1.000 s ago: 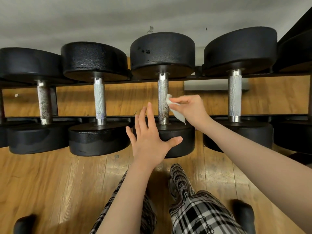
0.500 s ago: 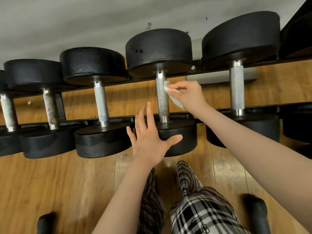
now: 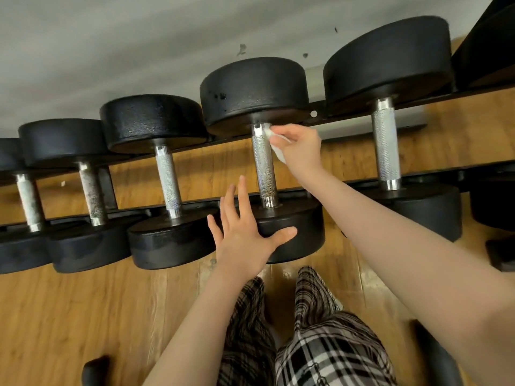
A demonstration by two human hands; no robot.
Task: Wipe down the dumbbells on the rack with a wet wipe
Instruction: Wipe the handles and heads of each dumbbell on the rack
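One dumbbell is under your wipe at this moment, and it sits on the rack between its neighbours, with its far head up by the wall and its near head toward you. Your right hand pinches the wet wipe between thumb and fingertips and presses it against the top end of the knurled handle, just under the far head. Your left hand is spread flat, fingers straight and fanned apart, resting on the near head as if to steady it.

As for progress, I judge you are partway through this one bar: the wipe is at the upper end, and the lower stretch of the handle looks speckled and dull, so it probably needs another pass. Nothing in view tells whether the black heads have been cleaned. The dumbbell to your right has a brighter handle, but I cannot tell if that means it is done. Several dumbbells to your left remain, and two at the far left show grimy, worn handles, which suggests most of the row is ahead of you.
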